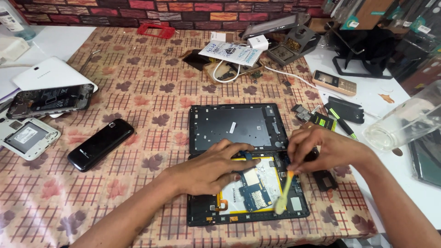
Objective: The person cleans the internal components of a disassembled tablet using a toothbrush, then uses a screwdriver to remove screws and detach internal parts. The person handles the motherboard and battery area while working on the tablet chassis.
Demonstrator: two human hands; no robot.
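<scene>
At lower centre of the frame, the left hand (209, 170) rests flat, fingers spread, on an opened tablet (248, 190). The right hand (321, 149) pinches a yellow brush (284, 195) whose head touches the tablet's board.

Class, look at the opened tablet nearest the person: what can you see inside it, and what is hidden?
Inside the opened tablet show a yellow-edged battery and blue circuit board. The left hand and right hand, holding a toothbrush, cover its upper part.
</scene>
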